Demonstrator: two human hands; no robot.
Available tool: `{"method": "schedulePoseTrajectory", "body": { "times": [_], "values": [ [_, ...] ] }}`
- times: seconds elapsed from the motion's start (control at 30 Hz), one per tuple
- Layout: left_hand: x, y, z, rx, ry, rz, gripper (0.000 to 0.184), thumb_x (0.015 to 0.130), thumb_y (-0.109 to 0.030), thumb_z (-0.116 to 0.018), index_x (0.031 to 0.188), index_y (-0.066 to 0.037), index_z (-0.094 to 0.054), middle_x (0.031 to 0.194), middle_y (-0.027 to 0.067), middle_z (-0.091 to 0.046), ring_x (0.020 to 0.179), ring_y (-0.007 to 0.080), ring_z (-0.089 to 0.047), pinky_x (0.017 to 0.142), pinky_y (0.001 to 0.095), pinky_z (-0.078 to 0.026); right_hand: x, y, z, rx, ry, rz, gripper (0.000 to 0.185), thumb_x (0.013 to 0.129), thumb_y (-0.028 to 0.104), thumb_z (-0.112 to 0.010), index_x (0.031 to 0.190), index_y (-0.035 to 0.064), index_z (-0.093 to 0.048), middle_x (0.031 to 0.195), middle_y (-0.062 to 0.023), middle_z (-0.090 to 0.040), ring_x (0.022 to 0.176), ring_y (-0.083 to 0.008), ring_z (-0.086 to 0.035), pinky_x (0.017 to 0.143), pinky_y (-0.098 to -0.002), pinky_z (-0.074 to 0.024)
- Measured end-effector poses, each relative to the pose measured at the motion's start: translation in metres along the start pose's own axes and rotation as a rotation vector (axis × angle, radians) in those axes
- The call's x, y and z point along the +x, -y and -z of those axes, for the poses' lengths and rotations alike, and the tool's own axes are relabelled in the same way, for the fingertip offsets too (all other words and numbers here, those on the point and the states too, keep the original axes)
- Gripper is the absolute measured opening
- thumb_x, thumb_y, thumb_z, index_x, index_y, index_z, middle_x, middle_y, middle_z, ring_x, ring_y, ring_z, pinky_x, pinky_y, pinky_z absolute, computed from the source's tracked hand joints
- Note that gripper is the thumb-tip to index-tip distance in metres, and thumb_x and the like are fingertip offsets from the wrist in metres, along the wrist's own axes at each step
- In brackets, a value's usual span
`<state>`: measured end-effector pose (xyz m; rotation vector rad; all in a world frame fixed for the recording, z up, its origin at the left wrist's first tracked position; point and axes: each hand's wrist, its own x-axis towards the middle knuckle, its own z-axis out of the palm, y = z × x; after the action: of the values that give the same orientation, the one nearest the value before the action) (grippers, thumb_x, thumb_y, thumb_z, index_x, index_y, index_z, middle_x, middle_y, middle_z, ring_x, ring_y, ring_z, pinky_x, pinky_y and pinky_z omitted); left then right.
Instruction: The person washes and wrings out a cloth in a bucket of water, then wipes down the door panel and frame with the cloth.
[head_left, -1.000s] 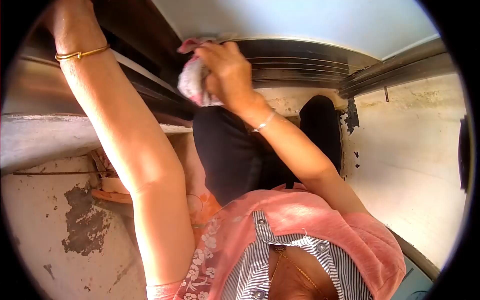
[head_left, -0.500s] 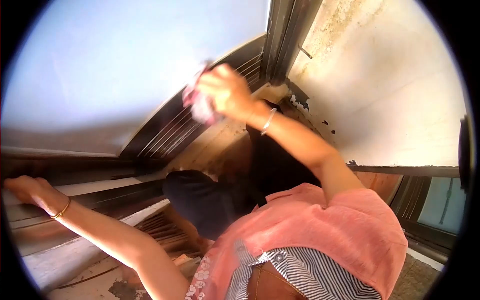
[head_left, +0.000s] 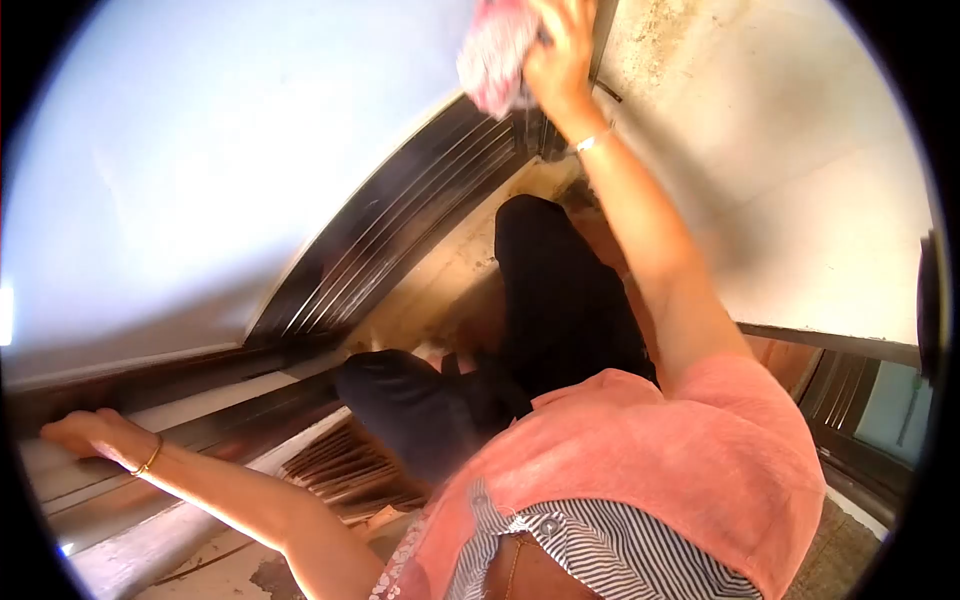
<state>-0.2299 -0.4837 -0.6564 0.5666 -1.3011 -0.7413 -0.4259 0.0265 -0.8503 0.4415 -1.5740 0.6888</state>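
Single head-worn view, facing forward and down, coral shirt (head_left: 640, 440) close below, dark trousers (head_left: 560, 300) farther ahead

Two hands show, one left hand (head_left: 88, 432) at the lower left of the frame and one right hand (head_left: 563, 60) at the top centre, with one cloth (head_left: 497, 62) between them in all, at the top. Wrist ornaments come to two: one gold bangle (head_left: 150, 456) at lower left, one silvery bracelet (head_left: 590, 143) at upper centre. There are two dark trouser legs (head_left: 560, 290) mid-frame, one pink top (head_left: 650, 450) at bottom centre, one neck chain (head_left: 513, 570) below it and one clear button (head_left: 549, 526). Panes number two: one large pane (head_left: 220, 150) at upper left, one small pane (head_left: 888, 410) at lower right. The dark frame's ridges (head_left: 400, 225), left of centre, are too blurred to count.
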Motion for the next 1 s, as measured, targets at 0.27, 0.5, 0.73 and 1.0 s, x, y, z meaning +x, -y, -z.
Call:
{"method": "schedulePoseTrajectory", "body": {
  "times": [0.27, 0.5, 0.73, 1.0],
  "values": [
    [-0.032, -0.029, -0.004, 0.031, -0.021, -0.014, 0.061, 0.101, -0.036, -0.033, 0.131, 0.015, -0.044, 0.139, 0.0284, -0.045, 0.120, 0.0327, -0.049, 0.106, 0.0391, -0.039, -0.215, -0.011, 0.002, 0.140, 0.279, -0.675, 0.042, 0.064, -0.013, -0.061, 0.101, 0.0058, -0.062, 0.109, -0.0130, -0.059, 0.104, -0.0351, -0.054, 0.090, -0.0390, -0.0453],
    [-0.029, -0.020, -0.006, -0.061, 0.033, -0.103, 0.064, 0.100, -0.039, -0.034, 0.141, 0.009, -0.036, 0.144, 0.0225, -0.041, 0.123, 0.0287, -0.046, 0.109, 0.0366, -0.036, -0.004, -0.002, 0.003, 0.128, 0.046, -0.158, 0.039, 0.072, -0.008, -0.066, 0.109, 0.0043, -0.065, 0.112, -0.0151, -0.061, 0.107, -0.0332, -0.056, 0.091, -0.0387, -0.0473],
    [0.003, 0.006, 0.003, 0.017, 0.035, -0.102, 0.065, 0.100, -0.040, -0.032, 0.135, 0.013, -0.041, 0.141, 0.0257, -0.043, 0.119, 0.0300, -0.048, 0.107, 0.0376, -0.039, 0.024, 0.004, -0.013, 0.122, -0.228, -0.101, 0.032, 0.082, -0.006, -0.056, 0.113, 0.0001, -0.060, 0.114, -0.0164, -0.060, 0.108, -0.0337, -0.054, 0.094, -0.0404, -0.0442],
    [0.000, 0.011, 0.000, -0.044, 0.041, -0.247, 0.067, 0.103, -0.044, -0.029, 0.141, 0.012, -0.035, 0.148, 0.0280, -0.034, 0.128, 0.0320, -0.043, 0.113, 0.0385, -0.030, -0.133, 0.018, -0.010, 0.112, -0.103, -0.668, 0.048, 0.078, -0.010, -0.061, 0.125, 0.0017, -0.059, 0.125, -0.0149, -0.058, 0.118, -0.0302, -0.054, 0.103, -0.0376, -0.0415]
  ]
}}
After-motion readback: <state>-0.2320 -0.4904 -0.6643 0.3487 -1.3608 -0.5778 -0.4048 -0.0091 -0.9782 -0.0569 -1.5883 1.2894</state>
